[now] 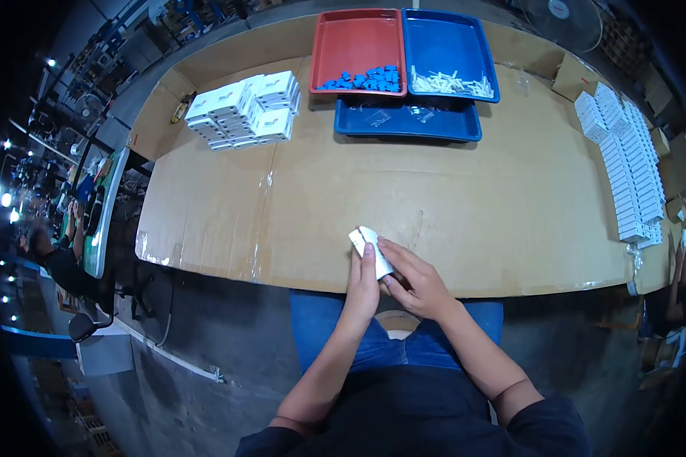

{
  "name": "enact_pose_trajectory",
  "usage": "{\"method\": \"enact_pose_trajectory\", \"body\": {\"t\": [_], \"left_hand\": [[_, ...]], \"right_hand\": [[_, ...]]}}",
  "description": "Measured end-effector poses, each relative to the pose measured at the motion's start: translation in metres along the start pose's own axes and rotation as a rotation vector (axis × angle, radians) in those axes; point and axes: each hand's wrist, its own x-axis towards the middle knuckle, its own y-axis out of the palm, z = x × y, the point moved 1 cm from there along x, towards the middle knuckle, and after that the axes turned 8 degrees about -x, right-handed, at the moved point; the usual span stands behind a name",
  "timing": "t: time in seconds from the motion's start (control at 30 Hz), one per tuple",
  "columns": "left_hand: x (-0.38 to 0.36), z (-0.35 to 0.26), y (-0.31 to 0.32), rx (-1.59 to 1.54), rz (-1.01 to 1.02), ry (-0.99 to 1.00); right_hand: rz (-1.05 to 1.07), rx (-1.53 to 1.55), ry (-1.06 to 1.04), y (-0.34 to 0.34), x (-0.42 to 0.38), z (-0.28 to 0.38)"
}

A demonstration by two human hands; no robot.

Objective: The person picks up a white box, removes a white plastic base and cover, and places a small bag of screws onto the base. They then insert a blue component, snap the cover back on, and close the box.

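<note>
Bare cardboard opens forward; the lower blue tray blocks beyond.

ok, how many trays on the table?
3: a red tray at the far side, a blue tray directly right of it, and a second blue tray on the near side of both, partly covered by them. Any more underneath would be hidden.

Dark short sleeves, blue jeans.

Factory workshop, cardboard-covered worktable, parts trays, stacked boxes, floor fan
</note>
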Motion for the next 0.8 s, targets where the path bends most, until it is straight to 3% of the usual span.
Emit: {"method": "enact_pose_trajectory", "body": {"t": [0.17, 0.3, 0.4, 0.8], "left_hand": [[-0.005, -0.001, 0.004, 0.033, -0.03, 0.006], [-0.01, -0.003, 0.01, 0.078, -0.002, 0.029], [-0.009, -0.01, 0.014, 0.072, 0.004, 0.036], [0.0, -0.003, 0.008, 0.054, -0.007, 0.006]], "right_hand": [[-0.139, -0.157, -0.16, 0.014, -0.005, -0.01], [-0.086, -0.188, -0.019, 0.015, -0.016, -0.009], [-0.195, -0.235, -0.173, 0.019, -0.013, -0.016], [-0.194, -0.316, -0.161, 0.026, -0.016, -0.018]]}}
